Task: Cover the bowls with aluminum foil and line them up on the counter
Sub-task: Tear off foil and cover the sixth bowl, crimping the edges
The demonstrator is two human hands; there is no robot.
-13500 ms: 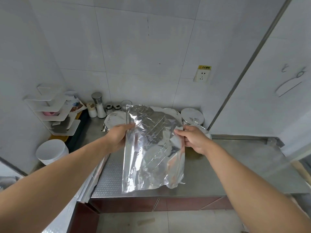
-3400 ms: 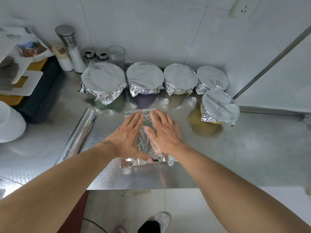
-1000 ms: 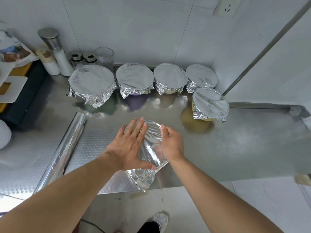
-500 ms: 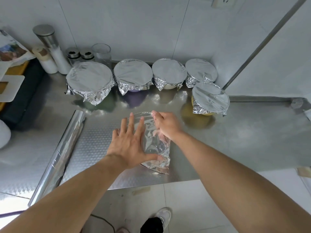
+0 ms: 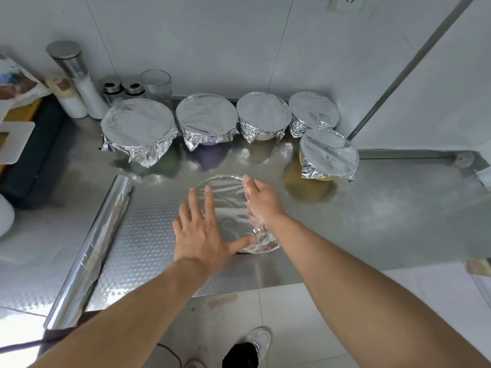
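Just below the middle of the frame, near the worktop's (image 5: pixel 372 208) front edge, sits the sixth bowl (image 5: pixel 228 189) under its foil sheet. The left hand (image 5: pixel 202 229) lies flat on its left side, fingers straight and spread. The right hand (image 5: pixel 261 200) presses the right rim, fingers straight and together. The bowl lies between both palms, equally near each. Five covered bowls (image 5: pixel 207 115) stand above it along the wall, the fifth out of line.
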